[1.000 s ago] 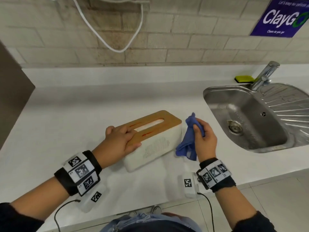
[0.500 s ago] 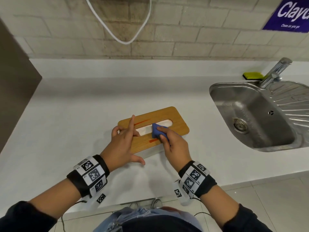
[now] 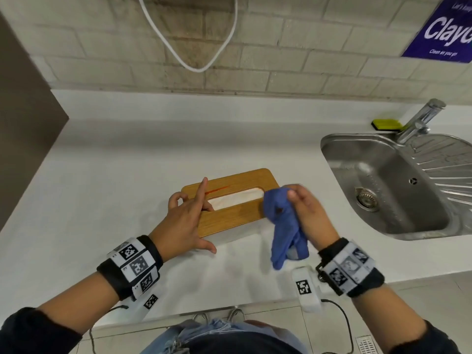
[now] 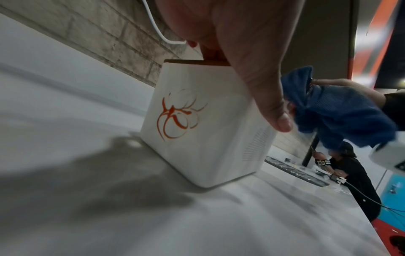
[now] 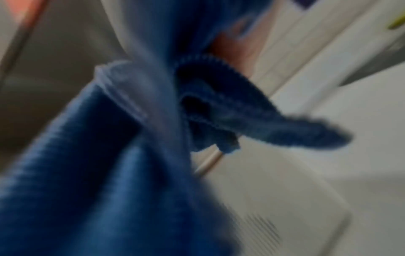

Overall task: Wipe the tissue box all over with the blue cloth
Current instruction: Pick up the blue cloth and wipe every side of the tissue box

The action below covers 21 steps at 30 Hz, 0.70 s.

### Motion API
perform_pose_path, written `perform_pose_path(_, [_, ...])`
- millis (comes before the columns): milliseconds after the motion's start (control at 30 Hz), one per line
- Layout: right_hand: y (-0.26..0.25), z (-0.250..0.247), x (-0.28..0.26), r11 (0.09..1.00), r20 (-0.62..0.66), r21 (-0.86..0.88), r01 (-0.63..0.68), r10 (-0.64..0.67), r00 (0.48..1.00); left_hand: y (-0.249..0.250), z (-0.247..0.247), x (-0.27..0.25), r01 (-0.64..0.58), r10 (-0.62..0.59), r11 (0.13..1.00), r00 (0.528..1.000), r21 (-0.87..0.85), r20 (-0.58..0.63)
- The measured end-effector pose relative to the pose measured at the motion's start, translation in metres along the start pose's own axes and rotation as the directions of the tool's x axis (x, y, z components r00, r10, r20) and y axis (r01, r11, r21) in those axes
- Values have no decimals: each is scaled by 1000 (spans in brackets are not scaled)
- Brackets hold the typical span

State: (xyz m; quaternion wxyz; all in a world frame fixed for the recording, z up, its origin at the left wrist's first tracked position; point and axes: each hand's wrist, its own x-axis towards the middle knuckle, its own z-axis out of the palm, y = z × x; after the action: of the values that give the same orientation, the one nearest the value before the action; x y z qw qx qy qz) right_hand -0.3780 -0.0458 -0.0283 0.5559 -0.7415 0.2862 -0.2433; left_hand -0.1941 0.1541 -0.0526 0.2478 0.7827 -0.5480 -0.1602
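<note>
The right wrist view is badly blurred: the blue cloth (image 5: 131, 173) fills most of it, and only a smeared white corner of the tissue box (image 5: 274, 207) shows behind. From the head view the box's white sides are hidden under its wooden lid (image 3: 229, 215); the left wrist view shows a white end wall with an orange swirl mark (image 4: 175, 117). The left hand's (image 3: 184, 221) palm covers the lid's near left corner, so how it meets the wood there cannot be seen.

The tissue box (image 3: 242, 182) stands on the white counter (image 3: 127, 175), left of the sink (image 3: 383, 226). White tissue (image 3: 237, 199) shows through the lid's slot. The sink basin holds only its drain (image 3: 366, 199); a yellow-green sponge (image 3: 385, 124) lies behind it beside the tap (image 3: 419, 121).

The left hand rests on the lid with fingers spread and mostly straight, one finger raised, thumb down along the near side. The right hand (image 3: 309, 215) has fingers curled round the bunched cloth (image 3: 283, 221), which hangs at the box's right end; whether it touches the box cannot be told.
</note>
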Motion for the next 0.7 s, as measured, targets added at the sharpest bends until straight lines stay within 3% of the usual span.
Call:
perform_pose_path(100, [-13,-20,19,989,-193,125,-75,98,976,-4,-6,-6,-6,6,1000,1000,10,22])
perform_pose_path(167, [-29,-26,32,969,-203,227,-93,141,969,-10,-10,-13,3,-3,1000,999,-7,45])
perform_pose_path(233, [-44,-27,45,933,-130,340,-118,171,977,-14,-14,-19,20,-18,999,999,-51,37])
perform_pose_path(300, [-54,-25,60,975,-59,211,-75,89,994,-19,-19,-22,70,-69,995,998,-73,12])
perform_pose_path(367, [-57,-14,74,989,50,-132,69,-63,997,-24,-24,-20,150,-151,986,989,-76,3])
perform_pose_path(467, [-41,6,89,843,335,-455,288,-138,932,-30,-29,-13,216,-211,974,975,-74,62])
perform_pose_path(567, [-8,9,85,800,521,-466,377,-96,848,-30,-30,-10,237,-229,967,969,-88,96])
perform_pose_path(700, [4,10,80,905,508,-364,222,-7,861,-31,-30,-11,244,-232,962,967,-120,104])
